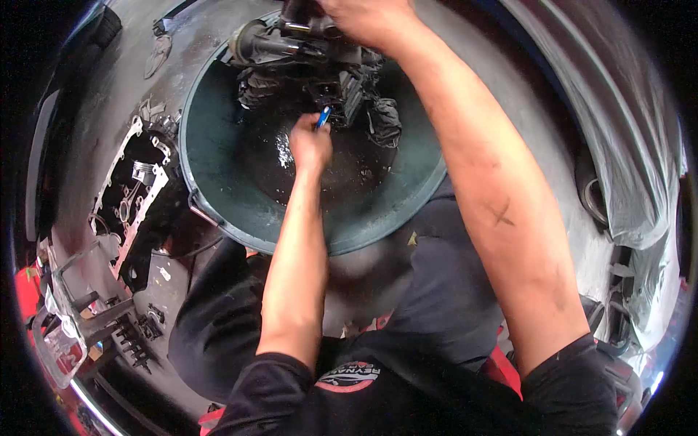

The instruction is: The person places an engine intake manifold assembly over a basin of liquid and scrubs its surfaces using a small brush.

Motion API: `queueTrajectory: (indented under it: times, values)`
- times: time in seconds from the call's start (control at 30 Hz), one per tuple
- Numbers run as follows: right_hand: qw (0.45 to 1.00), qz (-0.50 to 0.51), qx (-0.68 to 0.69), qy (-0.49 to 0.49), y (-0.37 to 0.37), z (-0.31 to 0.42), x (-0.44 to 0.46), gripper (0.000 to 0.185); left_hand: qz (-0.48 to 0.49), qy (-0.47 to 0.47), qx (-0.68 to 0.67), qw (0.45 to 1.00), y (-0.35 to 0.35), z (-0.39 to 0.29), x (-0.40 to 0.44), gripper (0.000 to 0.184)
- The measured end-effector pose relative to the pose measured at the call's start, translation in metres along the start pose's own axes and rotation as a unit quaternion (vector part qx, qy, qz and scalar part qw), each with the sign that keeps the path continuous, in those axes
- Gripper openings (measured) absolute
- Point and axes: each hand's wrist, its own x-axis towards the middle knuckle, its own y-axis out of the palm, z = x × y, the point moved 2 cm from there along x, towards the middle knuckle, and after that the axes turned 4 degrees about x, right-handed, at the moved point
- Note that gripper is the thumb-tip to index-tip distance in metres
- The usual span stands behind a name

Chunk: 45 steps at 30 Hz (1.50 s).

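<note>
A dark, oily engine part (342, 83) is at the far side of a big dark green tub (218, 174), with wet dark liquid on the tub's bottom. My left hand (311, 144) is closed around a small blue tool (323, 116), whose tip points up at the part's near face. At the top of the view my right hand (367, 18) lies at the upper end of the part, its fingers partly cut off by the frame edge and hidden. A crumpled black glove or rag (384, 122) hangs at the part's right side.
Left of the tub lie a metal gasket (149, 200), a piston (144, 172) and other engine parts (131, 341) on the floor. Grey plastic sheeting (618, 145) hangs at the right. The tub's handle (203, 211) juts out at its near left rim.
</note>
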Motion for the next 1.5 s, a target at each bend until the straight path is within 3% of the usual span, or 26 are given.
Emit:
queueTrajectory:
  times: [0.03,0.13,0.17,0.2,0.27,0.47,0.5,0.73,0.97,1.07,1.13,1.2,1.33,1.5]
  values:
    - [1.0,-0.015,0.002,0.01,0.003,-0.005,0.002,0.046,0.014,0.004,0.022,1.0,-0.002,0.012,-0.007,0.024]
    - [0.998,-0.045,-0.031,-0.036,0.006,-0.009,0.002,0.046,-0.024,-0.062,-0.077,0.995,0.005,0.02,-0.015,0.026]
    - [0.997,-0.055,-0.021,-0.047,0.007,-0.008,0.001,0.046,-0.044,0.031,0.014,0.998,0.005,0.004,-0.012,0.022]
    - [0.997,-0.049,-0.028,-0.048,0.008,-0.007,0.001,0.046,-0.046,0.052,0.124,0.99,0.003,-0.02,-0.01,0.018]
    - [0.997,-0.042,-0.039,-0.05,0.008,-0.005,0.001,0.046,-0.026,0.039,0.196,0.979,0.002,-0.04,-0.004,0.017]
    - [0.997,-0.059,-0.026,-0.033,0.007,-0.009,0.003,0.044,0.037,0.017,0.252,0.967,-0.028,-0.015,-0.028,0.016]
    - [0.998,-0.053,-0.024,-0.039,0.007,-0.009,0.004,0.044,-0.001,0.022,0.237,0.971,-0.034,-0.011,-0.034,0.016]
    - [0.998,-0.053,-0.02,-0.018,0.007,-0.003,-0.001,0.044,0.064,0.066,0.32,0.943,-0.001,-0.04,0.008,0.023]
    - [0.997,-0.038,-0.061,-0.034,0.005,-0.009,0.003,0.047,0.124,-0.1,0.309,0.938,-0.059,-0.001,-0.05,0.03]
    - [0.999,-0.042,-0.033,-0.003,0.004,0.003,0.0,0.043,0.153,-0.049,0.294,0.942,-0.044,-0.005,-0.054,0.03]
    - [0.998,-0.042,-0.052,-0.02,0.004,0.002,0.0,0.044,0.096,-0.064,0.196,0.974,-0.029,-0.015,-0.044,0.026]
    - [0.996,-0.055,-0.051,-0.043,0.005,-0.003,0.002,0.041,0.109,-0.072,0.183,0.974,-0.025,-0.021,-0.033,0.024]
    - [0.997,-0.04,-0.05,-0.053,0.003,-0.001,0.004,0.034,0.116,-0.074,0.222,0.965,-0.064,-0.015,-0.038,0.026]
    - [0.998,-0.035,-0.032,-0.044,0.003,0.003,0.008,0.032,0.157,-0.113,0.162,0.968,-0.079,-0.007,-0.063,0.028]
